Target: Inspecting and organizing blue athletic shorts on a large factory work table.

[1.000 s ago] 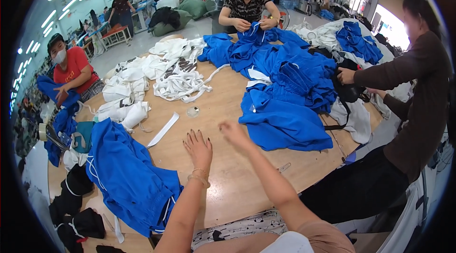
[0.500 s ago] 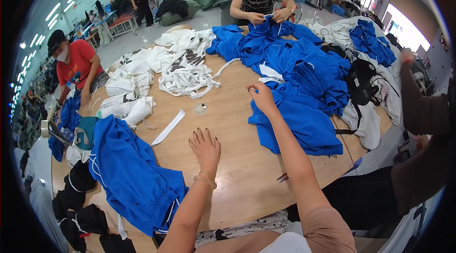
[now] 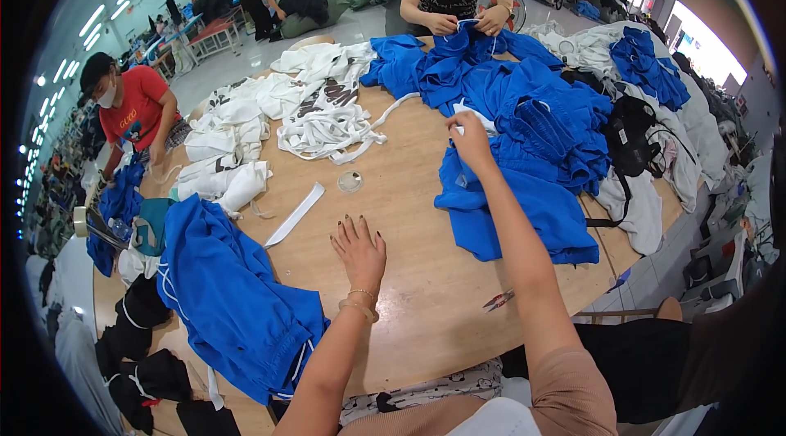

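My left hand [image 3: 360, 252] lies flat on the wooden table with its fingers spread, holding nothing. To the right, my right hand [image 3: 471, 143] reaches to the near-left edge of the blue garment pile [image 3: 532, 133]. Its fingers are closed in a pinch at a white fabric piece [image 3: 483, 119] on that pile; a bit of white shows at the fingertips. A folded blue garment with white drawcords [image 3: 237, 305] lies left of my left forearm. Between it and the white cloths is a white strip [image 3: 295, 215]. A small round clear disc [image 3: 350, 181] rests beyond my left hand.
Small thread snips [image 3: 498, 300] lie beside my right forearm. White garments [image 3: 319, 100] cover the far left of the table [image 3: 409, 272]. Across it, one person handles blue cloth [image 3: 467, 27]; another works at the left. Black bundles [image 3: 155, 375] sit at the near left.
My right hand has moved forward and right, and its fingers have closed at the white piece. The left hand stays put. The snips show more fully; the person in the background bends over.
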Available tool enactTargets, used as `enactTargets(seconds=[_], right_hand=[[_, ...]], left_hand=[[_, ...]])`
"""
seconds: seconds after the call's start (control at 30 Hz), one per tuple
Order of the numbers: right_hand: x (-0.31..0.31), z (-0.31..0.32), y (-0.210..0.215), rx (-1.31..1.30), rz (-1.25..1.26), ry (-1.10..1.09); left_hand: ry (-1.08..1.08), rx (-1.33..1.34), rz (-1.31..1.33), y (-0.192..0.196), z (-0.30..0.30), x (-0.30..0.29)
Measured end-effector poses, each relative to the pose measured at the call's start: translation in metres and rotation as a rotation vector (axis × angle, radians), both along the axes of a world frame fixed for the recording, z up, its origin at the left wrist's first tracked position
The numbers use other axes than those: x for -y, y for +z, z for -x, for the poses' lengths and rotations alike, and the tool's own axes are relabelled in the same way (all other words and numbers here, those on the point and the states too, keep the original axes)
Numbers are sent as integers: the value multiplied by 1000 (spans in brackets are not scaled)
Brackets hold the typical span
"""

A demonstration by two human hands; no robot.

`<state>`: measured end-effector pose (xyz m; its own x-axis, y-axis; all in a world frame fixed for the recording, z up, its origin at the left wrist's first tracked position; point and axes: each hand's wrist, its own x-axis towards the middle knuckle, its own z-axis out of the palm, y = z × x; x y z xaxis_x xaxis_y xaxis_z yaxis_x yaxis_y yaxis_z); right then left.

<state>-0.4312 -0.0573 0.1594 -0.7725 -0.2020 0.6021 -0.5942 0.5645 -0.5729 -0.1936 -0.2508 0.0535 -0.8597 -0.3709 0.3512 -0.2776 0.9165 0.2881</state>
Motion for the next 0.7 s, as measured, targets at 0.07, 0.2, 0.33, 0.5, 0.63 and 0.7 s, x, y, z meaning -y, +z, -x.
enactTargets(seconds=[0.07,0.2,0.33,0.5,0.63,0.7], right_hand=[[-3,25,10,-51,39,16],[1,76,31,536,548,64],[9,120,40,728,1056,-15],[25,169,24,770,1063,-141],[42,194,3,776,1134,-158],[50,201,-6,792,1107,-159]], left_hand=[[7,-21,4,0,0,0],[1,-8,24,0,0,-1],[20,-18,30,4,1,-1],[13,-28,33,9,3,-1],[26,8,28,9,2,-1],[9,5,29,8,4,0]])
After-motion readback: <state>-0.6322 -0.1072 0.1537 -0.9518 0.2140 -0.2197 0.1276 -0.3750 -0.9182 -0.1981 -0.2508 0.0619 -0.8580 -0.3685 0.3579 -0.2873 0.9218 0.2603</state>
